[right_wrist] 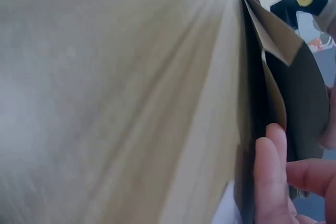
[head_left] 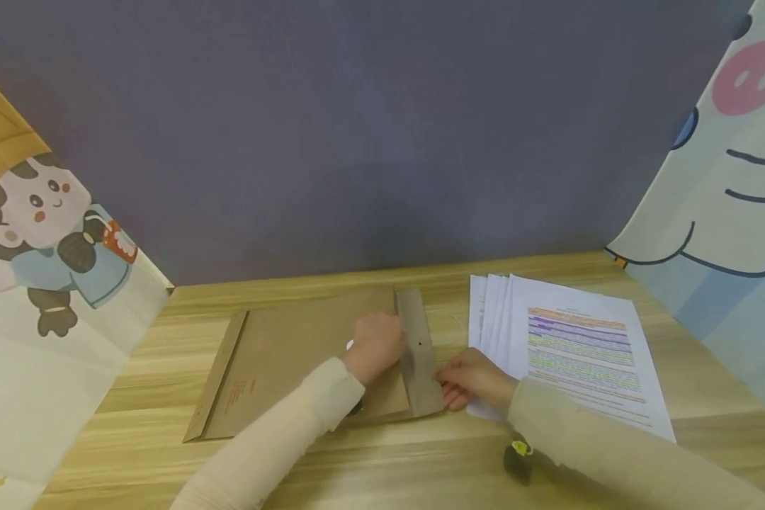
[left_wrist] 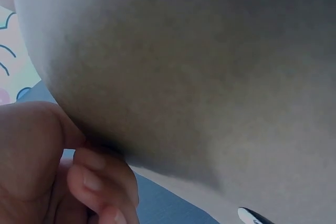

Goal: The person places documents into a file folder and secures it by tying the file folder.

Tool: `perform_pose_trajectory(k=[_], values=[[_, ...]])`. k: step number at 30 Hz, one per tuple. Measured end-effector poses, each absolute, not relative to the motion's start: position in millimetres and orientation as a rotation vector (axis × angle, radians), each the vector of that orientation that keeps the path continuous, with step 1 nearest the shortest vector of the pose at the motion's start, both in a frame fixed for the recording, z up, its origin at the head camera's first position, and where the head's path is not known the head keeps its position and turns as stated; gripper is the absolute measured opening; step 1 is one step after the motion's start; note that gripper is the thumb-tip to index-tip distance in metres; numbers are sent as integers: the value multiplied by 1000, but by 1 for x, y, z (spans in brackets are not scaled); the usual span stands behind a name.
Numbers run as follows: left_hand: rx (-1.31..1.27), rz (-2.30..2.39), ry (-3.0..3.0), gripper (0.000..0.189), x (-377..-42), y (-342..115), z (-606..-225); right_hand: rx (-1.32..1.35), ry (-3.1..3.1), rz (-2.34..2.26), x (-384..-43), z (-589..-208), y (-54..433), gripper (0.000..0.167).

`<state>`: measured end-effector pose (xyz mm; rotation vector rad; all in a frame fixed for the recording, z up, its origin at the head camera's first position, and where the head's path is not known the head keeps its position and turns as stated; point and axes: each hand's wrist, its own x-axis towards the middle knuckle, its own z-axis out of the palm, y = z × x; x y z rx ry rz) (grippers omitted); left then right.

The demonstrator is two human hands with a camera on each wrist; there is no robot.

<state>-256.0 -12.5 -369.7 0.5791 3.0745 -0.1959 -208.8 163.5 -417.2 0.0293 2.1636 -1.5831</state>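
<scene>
A brown kraft-paper document envelope (head_left: 293, 361) lies on the wooden table, with red print at its lower left and a flap (head_left: 417, 354) along its right side. My left hand (head_left: 377, 346) is over the envelope's right part; in the left wrist view its thumb and fingers pinch the edge of a brown panel (left_wrist: 184, 66). At the flap's near right corner, my right hand (head_left: 474, 379) holds the edge between thumb and fingers. The envelope's layers (right_wrist: 275, 85) stand apart in the right wrist view, with a dark gap between them.
To the right lies a fanned stack of printed sheets (head_left: 586, 354), the top one highlighted in orange, purple and yellow-green; my right forearm crosses its near part. A dark upright panel (head_left: 382, 142) borders the table (head_left: 134, 397) at the back, with cartoon-printed walls on both sides.
</scene>
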Motion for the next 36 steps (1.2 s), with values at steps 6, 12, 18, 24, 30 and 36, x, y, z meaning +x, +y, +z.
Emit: perform_pose_trajectory(k=[6, 12, 18, 24, 30, 36], values=[[581, -173, 3094, 37, -256, -13, -368, 29, 2153, -1637, -220, -411, 175, 18], [592, -185, 3106, 38, -258, -13, -373, -69, 2196, -1655, -224, -405, 198, 27], [575, -137, 3107, 36, -256, -11, -380, -31, 2282, -1670, -225, -406, 229, 25], [617, -148, 3107, 39, -252, -8, -385, -57, 2453, -1552, -224, -402, 267, 27], [614, -130, 3124, 38, -255, -6, -388, -49, 2550, -1479, -219, -398, 304, 31], [610, -163, 3121, 38, -256, -4, -386, 119, 2638, -1261, -214, -398, 345, 36]])
